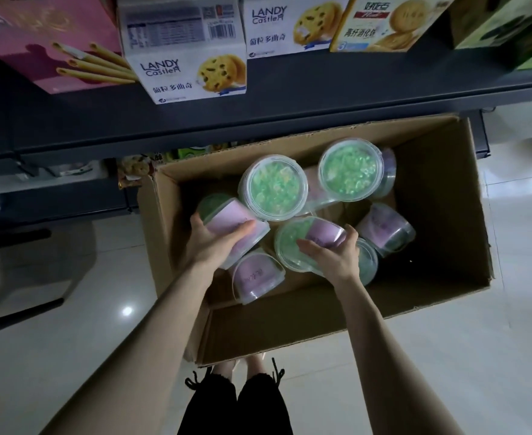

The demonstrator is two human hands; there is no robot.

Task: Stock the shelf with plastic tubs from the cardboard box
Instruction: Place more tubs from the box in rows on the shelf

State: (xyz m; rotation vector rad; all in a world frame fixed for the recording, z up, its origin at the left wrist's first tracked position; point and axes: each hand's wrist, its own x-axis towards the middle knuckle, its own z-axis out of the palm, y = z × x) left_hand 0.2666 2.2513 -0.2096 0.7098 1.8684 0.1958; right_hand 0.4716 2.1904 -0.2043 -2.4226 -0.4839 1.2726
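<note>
— What are you seeing on the head camera?

— I'm looking straight down into the cardboard box. It is sitting open on the pale tiled floor at centre frame, with its far edge tucked beneath the dark shelf. Both bare arms are reaching into it from the bottom of the frame.

— How is the left hand doing?

— The left hand is wrapping round a pink-labelled tub that is lying on its side at the box's left. The thumb is pressing on one side of the tub and the fingers are curling over the other.

— And the right?

— The right hand is gripping a tilted tub just right of centre. Its clear lid is facing lower left and green contents are showing through. Thumb and fingers are closing on opposite sides of it.

— Where are the other tubs sitting?

— I'm finding them all inside the box. One upright tub and a second upright tub are standing toward the top, green glowing through their lids. A toppled tub is lying at the right, and a lower tub is lying between the two wrists. One more is peeking out from under the right hand, mostly hidden.

— What is standing on the shelf?

— Along the top of the frame I'm reading a LANDY Castle cookie box. A pink wafer-roll box is sitting at upper left and a yellow biscuit box at upper right.
</note>
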